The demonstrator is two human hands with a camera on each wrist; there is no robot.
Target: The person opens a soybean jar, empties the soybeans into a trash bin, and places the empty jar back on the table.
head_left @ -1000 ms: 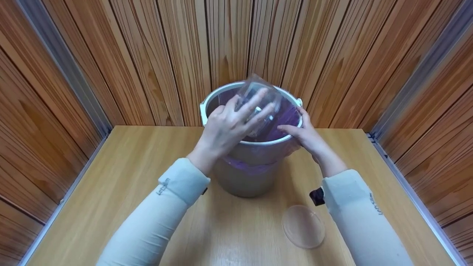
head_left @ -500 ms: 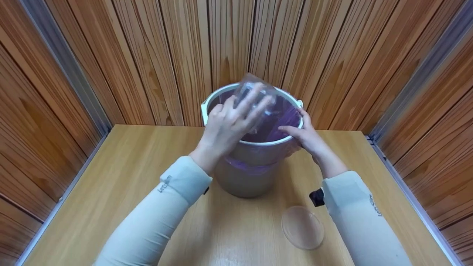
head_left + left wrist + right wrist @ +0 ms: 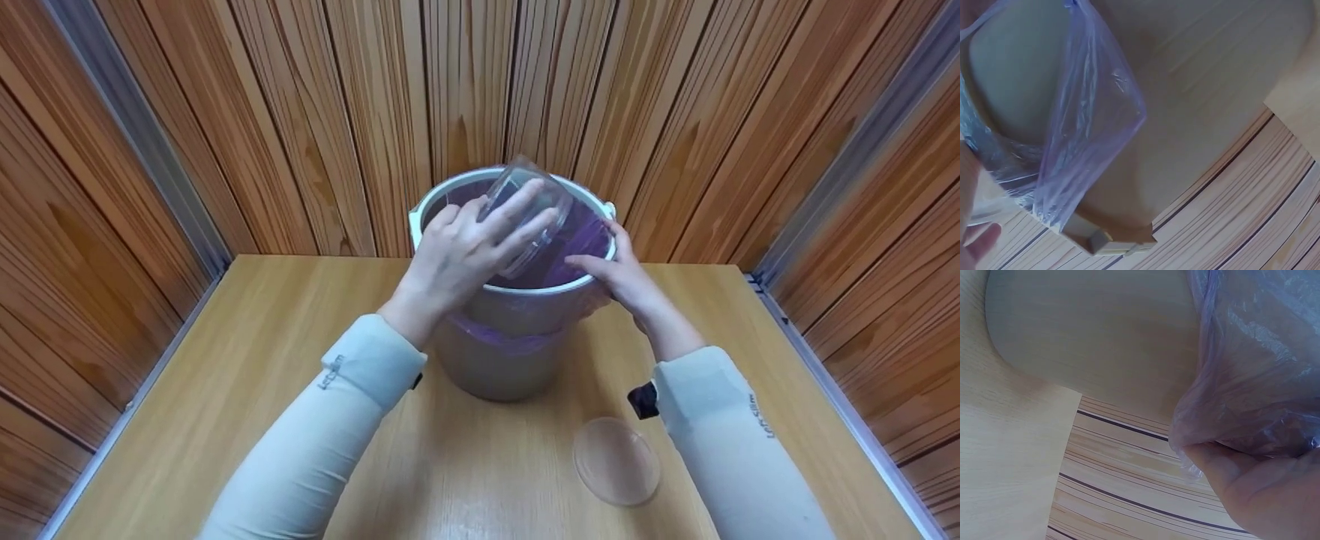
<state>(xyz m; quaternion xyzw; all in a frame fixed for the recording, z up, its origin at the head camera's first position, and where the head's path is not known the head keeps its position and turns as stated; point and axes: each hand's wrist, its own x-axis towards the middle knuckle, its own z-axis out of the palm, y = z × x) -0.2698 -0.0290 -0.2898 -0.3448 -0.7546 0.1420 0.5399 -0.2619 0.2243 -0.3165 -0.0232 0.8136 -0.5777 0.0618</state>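
Note:
My left hand (image 3: pixel 465 244) grips a clear plastic container (image 3: pixel 559 196), tilted over the mouth of a bin (image 3: pixel 499 371). A thin purple bag (image 3: pixel 589 234) lines the bin and folds down outside its white rim. On the right side my right hand (image 3: pixel 630 277) holds that rim, thumb inside and fingers outside over the bag. In the right wrist view, the right hand (image 3: pixel 1269 492) lies against the crumpled bag (image 3: pixel 1258 382). Only a sliver of the left hand (image 3: pixel 971 242) shows in the left wrist view, beside the bag-covered rim.
A clear round lid (image 3: pixel 616 461) lies flat on the wooden table (image 3: pixel 292 330), in front of the bin and to its right. Wood-panelled walls (image 3: pixel 360 112) stand behind the bin and at both sides.
The left hand has shaken the container slightly over the bin. Small white bits visible at the container a second ago no longer show. The right hand has kept its place.

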